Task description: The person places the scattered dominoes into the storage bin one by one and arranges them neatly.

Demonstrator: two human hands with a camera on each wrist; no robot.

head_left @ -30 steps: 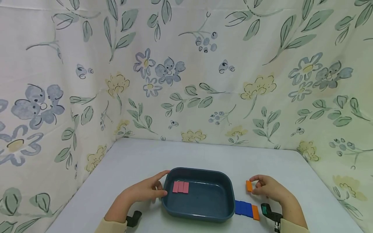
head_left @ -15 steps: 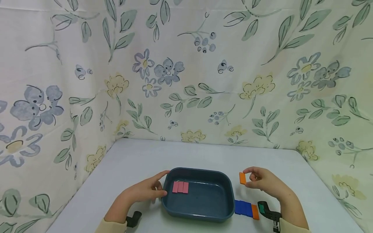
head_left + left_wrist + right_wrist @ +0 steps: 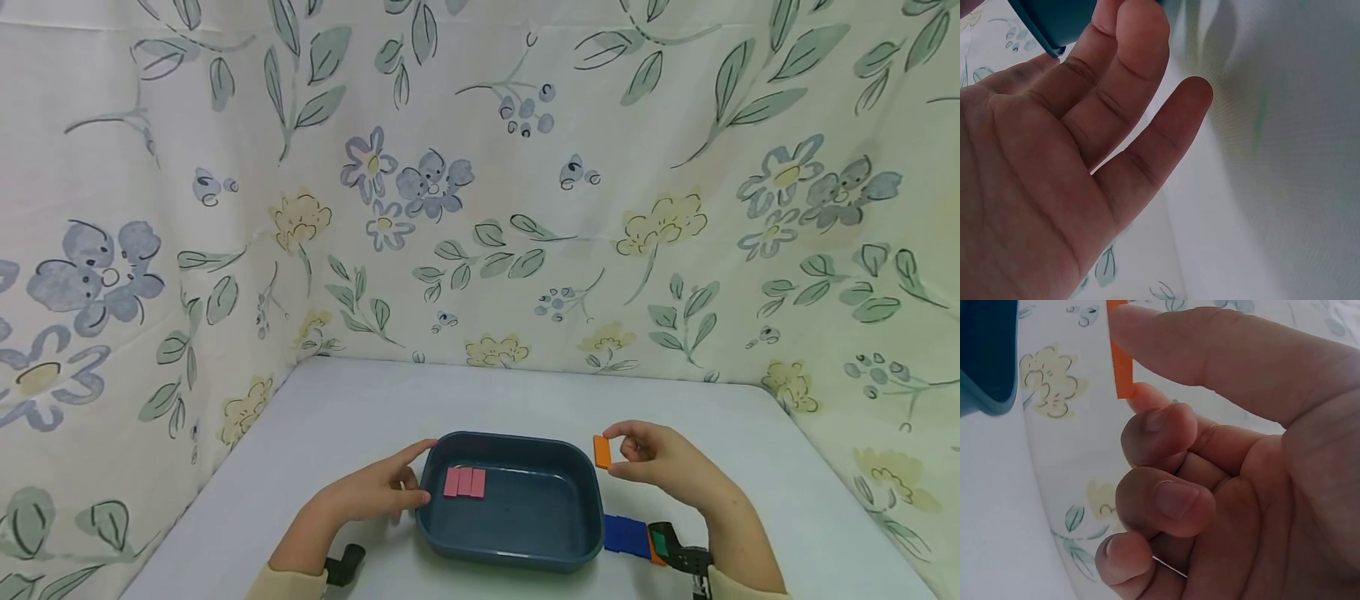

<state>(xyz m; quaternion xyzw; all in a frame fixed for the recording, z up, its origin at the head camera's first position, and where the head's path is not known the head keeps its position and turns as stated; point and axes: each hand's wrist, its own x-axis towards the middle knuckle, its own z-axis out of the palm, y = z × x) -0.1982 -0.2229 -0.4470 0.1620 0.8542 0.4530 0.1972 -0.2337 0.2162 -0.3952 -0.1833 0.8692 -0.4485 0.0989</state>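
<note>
Between thumb and index finger, my right hand pinches an orange tile, held upright just off the right rim of a dark teal tray. The right wrist view shows the orange tile edge-on, with the other fingers curled below it. At the tray's left end rests my left hand, index finger stretched to the back corner and thumb on the side wall. In the left wrist view its lower fingers are loosely bent and hold nothing. Several pink tiles lie side by side inside the tray.
Several blue tiles lie in a row on the white table, against the tray's right side. Another orange tile ends that row, partly hidden by the right wrist camera. A flowered cloth hangs behind.
My right hand has lifted the orange tile and carried it leftward to beside the tray's right rim. The left hand, the tray and the pink tiles have stayed put.
</note>
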